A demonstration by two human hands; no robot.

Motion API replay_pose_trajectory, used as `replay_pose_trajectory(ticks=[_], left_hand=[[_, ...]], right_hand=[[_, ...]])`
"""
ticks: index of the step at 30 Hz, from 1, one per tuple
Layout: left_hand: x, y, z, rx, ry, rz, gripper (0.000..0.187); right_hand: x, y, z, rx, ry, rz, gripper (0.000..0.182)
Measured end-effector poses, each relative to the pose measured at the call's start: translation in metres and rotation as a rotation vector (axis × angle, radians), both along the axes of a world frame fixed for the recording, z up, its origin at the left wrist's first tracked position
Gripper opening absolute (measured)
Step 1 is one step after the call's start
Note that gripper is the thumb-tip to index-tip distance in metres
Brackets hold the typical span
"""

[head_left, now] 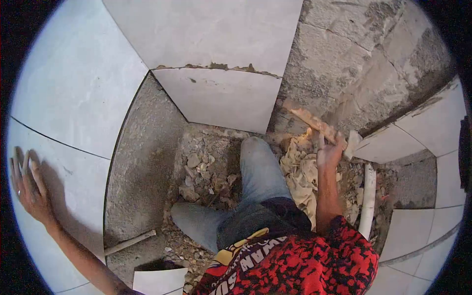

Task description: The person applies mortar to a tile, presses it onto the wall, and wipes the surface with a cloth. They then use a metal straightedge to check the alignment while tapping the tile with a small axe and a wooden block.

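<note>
Places left hand (32, 194), open with fingers spread, against wall tile (59, 167). Grips wooden stick (314, 122) in right hand (330, 153), beside bare wall (339, 73), near pale block (353, 143). Shows rubble (204, 174) within floor gap, crumpled cloth (301, 174) and white pipe (368, 199) below stick.

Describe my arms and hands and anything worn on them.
The left hand and right hand are gloveless, forearms bare. The right sleeve is short, patterned red and black. A pale glint on a left finger might be a ring.
</note>
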State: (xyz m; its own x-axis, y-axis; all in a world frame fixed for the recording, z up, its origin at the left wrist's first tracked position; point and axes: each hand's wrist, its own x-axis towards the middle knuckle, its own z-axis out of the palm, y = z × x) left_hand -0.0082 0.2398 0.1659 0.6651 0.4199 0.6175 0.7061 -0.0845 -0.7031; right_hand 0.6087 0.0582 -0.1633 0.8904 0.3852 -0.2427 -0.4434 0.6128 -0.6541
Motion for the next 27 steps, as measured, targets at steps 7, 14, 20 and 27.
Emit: replay_pose_trajectory(ticks=[7, 14, 20, 27], left_hand=[[-0.006, 0.001, 0.001, -0.017, -0.024, 0.006, 0.030], [0.005, -0.002, 0.007, 0.077, 0.049, 0.055, 0.028], [0.022, 0.000, -0.006, 0.122, -0.035, -0.018, 0.026], [0.036, 0.016, -0.026, 0.187, -0.242, -0.188, 0.034]], right_hand=[[0.007, 0.024, -0.015, -0.020, -0.027, 0.034, 0.032], [0.014, 0.027, -0.020, -0.036, -0.045, 0.071, 0.038], [0.040, 0.029, -0.048, 0.047, -0.020, 0.292, 0.043], [-0.017, 0.047, 0.014, -0.251, -0.074, 0.117, 0.044]])
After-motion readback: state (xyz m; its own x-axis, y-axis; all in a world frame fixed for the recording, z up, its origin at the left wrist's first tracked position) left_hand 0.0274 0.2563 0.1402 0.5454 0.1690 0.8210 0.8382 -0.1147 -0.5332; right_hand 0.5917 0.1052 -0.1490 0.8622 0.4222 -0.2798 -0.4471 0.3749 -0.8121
